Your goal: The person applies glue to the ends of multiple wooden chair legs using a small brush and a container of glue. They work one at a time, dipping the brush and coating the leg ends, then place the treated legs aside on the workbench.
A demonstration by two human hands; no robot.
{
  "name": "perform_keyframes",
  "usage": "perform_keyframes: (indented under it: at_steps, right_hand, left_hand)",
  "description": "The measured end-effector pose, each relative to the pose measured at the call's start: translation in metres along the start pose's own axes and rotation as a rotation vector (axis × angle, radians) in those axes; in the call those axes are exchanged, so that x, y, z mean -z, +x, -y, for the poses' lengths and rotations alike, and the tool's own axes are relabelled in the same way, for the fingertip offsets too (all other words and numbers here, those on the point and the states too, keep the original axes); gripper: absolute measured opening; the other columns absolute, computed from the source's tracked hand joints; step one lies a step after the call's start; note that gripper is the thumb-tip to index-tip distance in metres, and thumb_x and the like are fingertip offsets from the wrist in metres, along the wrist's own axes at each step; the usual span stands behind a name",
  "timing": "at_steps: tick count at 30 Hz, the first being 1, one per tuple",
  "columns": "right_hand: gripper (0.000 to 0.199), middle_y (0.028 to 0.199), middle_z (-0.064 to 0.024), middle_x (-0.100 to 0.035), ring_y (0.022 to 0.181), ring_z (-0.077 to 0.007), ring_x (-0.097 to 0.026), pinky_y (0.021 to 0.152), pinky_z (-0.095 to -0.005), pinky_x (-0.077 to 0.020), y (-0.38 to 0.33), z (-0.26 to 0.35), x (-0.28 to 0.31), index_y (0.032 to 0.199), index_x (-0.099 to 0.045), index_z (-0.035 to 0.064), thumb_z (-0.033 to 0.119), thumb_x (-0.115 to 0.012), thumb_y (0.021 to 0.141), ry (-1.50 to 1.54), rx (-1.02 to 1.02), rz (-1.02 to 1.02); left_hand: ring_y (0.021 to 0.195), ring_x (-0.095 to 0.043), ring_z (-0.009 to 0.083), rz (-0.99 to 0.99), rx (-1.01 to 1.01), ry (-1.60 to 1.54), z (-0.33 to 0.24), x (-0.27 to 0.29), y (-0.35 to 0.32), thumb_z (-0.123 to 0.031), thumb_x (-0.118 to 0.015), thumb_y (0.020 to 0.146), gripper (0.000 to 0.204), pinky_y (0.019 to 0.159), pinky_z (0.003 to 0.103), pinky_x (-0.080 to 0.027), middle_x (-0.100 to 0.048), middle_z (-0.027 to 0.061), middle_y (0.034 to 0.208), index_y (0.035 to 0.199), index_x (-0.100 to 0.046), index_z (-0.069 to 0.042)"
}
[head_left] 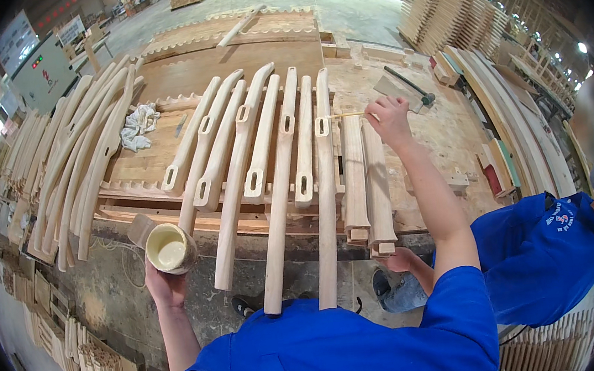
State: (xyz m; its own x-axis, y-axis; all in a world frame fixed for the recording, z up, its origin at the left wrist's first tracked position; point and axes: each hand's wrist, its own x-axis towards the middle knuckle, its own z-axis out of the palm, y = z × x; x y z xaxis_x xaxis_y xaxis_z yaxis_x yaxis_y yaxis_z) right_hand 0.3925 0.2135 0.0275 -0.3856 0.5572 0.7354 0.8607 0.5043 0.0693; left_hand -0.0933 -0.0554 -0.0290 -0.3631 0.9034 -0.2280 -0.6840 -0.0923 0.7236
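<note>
My left hand holds a round cup of pale glue at the bench's near edge. My right hand is raised over the bench, pinching a thin wooden stick whose tip points at the slot of a long curved wooden chair leg. Several such slotted legs lie side by side across a notched wooden rack. Two shorter wooden pieces lie right of them.
A pile of curved legs lies at left, with a white rag beside it. A hammer rests behind my right hand. A co-worker in blue sits at right. Stacked wooden parts stand far right.
</note>
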Motion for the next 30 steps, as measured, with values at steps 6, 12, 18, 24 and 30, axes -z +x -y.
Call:
perform_keyframes:
  at_steps: [6, 12, 18, 24, 30]
  right_hand:
    - [0.009, 0.080, 0.0024, -0.057, 0.086, -0.0186, -0.054, 0.087, -0.0428, -0.0309, -0.005, 0.009, 0.007, 0.080, -0.060, 0.0173, 0.018, -0.069, 0.078, 0.080, 0.152, 0.068]
    - [0.010, 0.081, 0.0013, -0.055, 0.088, -0.0189, -0.053, 0.088, -0.0428, -0.0305, 0.003, 0.006, -0.002, 0.078, -0.059, 0.0165, 0.018, -0.068, 0.078, 0.022, -0.002, -0.021]
    - [0.011, 0.083, 0.0010, -0.055, 0.090, -0.0193, -0.053, 0.088, -0.0441, -0.0307, -0.014, 0.022, 0.001, 0.077, -0.059, 0.0162, 0.017, -0.069, 0.077, -0.018, 0.074, 0.020]
    - [0.007, 0.079, -0.0013, -0.057, 0.081, -0.0194, -0.054, 0.082, -0.0368, -0.0371, -0.024, 0.039, 0.041, 0.082, -0.063, 0.0116, 0.016, -0.068, 0.080, 0.097, -0.013, -0.031]
    - [0.014, 0.072, -0.0084, -0.057, 0.060, -0.0156, -0.051, 0.057, -0.0279, -0.0416, -0.067, 0.129, 0.077, 0.093, -0.064, -0.0007, 0.012, -0.060, 0.089, 0.651, -0.554, 0.060]
  left_hand:
    - [0.108, -0.059, 0.0243, -0.023, -0.022, -0.028, -0.001, 0.003, -0.002, -0.036, -0.037, 0.100, 0.042, 0.089, 0.042, -0.052, -0.058, 0.0082, 0.121, 0.128, -0.049, -0.008]
    - [0.108, -0.059, 0.0245, -0.015, 0.006, -0.004, -0.001, -0.003, -0.002, -0.036, -0.036, 0.100, 0.042, 0.089, 0.042, -0.052, -0.058, 0.0082, 0.122, 0.128, -0.049, -0.008]
    - [0.111, -0.058, 0.0249, 0.023, -0.018, -0.008, -0.005, -0.009, 0.001, -0.034, -0.033, 0.101, 0.041, 0.090, 0.043, -0.050, -0.056, 0.0090, 0.124, 0.129, -0.049, -0.008]
    - [0.112, -0.057, 0.0253, 0.016, 0.032, -0.018, -0.007, -0.016, 0.013, -0.034, -0.033, 0.101, 0.041, 0.093, 0.044, -0.049, -0.056, 0.0095, 0.124, 0.129, -0.048, -0.008]
    - [0.111, -0.057, 0.0231, 0.157, 0.032, -0.046, -0.002, -0.037, 0.032, -0.030, -0.035, 0.101, 0.040, 0.094, 0.040, -0.048, -0.058, 0.0097, 0.122, 0.129, -0.048, -0.004]
